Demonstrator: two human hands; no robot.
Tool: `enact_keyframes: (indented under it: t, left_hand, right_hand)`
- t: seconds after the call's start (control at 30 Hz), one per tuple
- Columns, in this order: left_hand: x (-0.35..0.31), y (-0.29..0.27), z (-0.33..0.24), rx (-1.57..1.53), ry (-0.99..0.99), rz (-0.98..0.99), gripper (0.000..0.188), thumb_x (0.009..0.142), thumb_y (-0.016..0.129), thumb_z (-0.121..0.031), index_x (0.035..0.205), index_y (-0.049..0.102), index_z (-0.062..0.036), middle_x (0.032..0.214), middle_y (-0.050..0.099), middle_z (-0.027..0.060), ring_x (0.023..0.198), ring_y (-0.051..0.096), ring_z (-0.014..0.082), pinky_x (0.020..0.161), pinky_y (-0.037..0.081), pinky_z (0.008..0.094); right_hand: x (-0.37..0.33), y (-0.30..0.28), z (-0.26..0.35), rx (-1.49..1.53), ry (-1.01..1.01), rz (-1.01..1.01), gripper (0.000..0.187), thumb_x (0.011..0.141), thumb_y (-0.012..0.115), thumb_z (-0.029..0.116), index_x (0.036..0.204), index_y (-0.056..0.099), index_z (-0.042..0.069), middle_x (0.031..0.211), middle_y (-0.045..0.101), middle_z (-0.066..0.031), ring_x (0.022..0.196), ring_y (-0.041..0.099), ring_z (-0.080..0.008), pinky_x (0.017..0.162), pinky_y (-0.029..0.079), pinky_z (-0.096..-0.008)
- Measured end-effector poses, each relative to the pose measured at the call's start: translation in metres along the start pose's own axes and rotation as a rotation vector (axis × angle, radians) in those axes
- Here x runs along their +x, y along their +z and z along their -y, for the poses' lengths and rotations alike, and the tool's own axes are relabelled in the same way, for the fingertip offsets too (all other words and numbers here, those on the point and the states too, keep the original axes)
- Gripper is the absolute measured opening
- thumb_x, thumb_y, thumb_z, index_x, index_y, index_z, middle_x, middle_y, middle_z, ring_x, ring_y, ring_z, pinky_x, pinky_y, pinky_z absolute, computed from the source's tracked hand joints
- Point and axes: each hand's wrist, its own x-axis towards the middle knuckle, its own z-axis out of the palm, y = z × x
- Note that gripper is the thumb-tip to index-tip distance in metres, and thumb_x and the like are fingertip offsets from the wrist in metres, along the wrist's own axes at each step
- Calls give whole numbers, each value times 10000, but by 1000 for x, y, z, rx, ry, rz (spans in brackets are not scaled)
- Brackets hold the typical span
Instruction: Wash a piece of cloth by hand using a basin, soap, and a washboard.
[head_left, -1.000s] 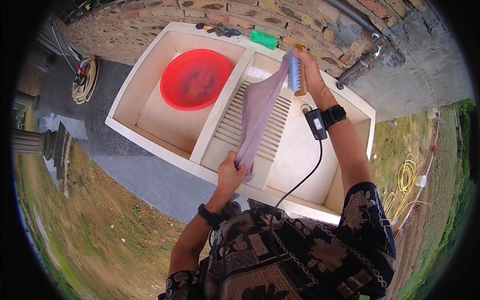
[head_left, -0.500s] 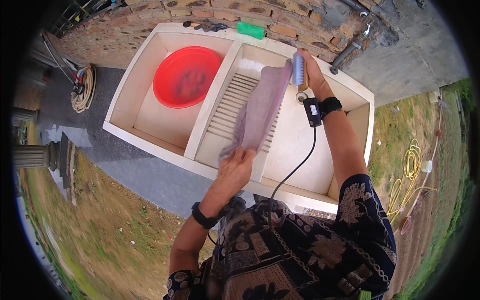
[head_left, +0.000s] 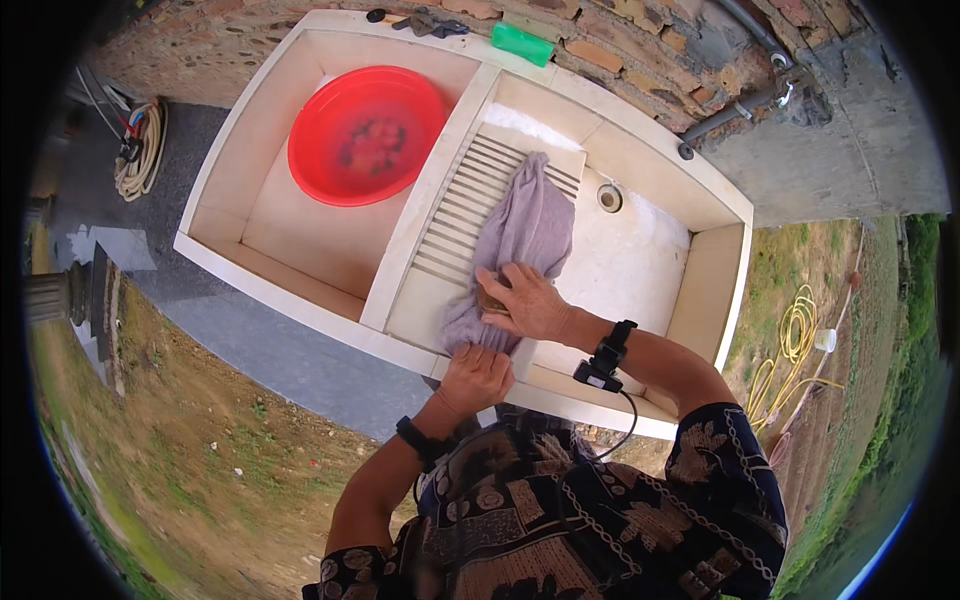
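On the ribbed washboard (head_left: pixel 455 235) toward the sink's near edge, mid-scrub: left hand (head_left: pixel 478 378) gripping the grey cloth (head_left: pixel 520 240) at its near end, right hand (head_left: pixel 525 302) pressed flat on it; next, probably another firm rub along the ribs.

Wet grey-lilac cloth (head_left: pixel 520 240), bunched lengthwise, lies along ribbed washboard slope (head_left: pixel 460 225) of the stone sink, its near end gathered at front rim.

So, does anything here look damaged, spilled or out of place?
Nothing stands out. The grey cloth lies on the ribbed washboard under both hands, left hand and right hand. The red basin sits upright in the neighbouring compartment.
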Motion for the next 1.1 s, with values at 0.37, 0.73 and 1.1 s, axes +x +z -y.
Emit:
enact_keyframes:
  t: [0.37, 0.73, 1.1]
  left_hand:
    - [-25, -15, 34, -47, -45, 1, 190, 705, 632, -168, 675, 449, -125, 611, 430, 32, 589, 479, 204, 577, 367, 363]
    - [-4, -10, 64, -28, 26, 32, 187, 699, 624, -188, 668, 448, -132, 607, 430, 30, 577, 473, 198, 555, 353, 360]
    - [-11, -4, 74, -76, -76, 71, 191, 696, 631, -186, 680, 450, -126, 602, 455, 39, 556, 487, 204, 565, 379, 368]
  right_hand:
    - [91, 23, -41, 84, 250, -2, 685, 856, 612, 424, 1289, 319, -18, 1074, 489, -249, 970, 545, -410, 851, 465, -468]
    - [158, 25, -150, -201, 597, -52, 475, 913, 532, 425, 1101, 406, 7, 1048, 505, -251, 931, 572, -423, 778, 497, -480]
    - [102, 41, -43, 89, -36, -34, 731, 820, 662, 405, 1264, 371, -97, 1045, 488, -246, 942, 550, -410, 788, 480, -478]
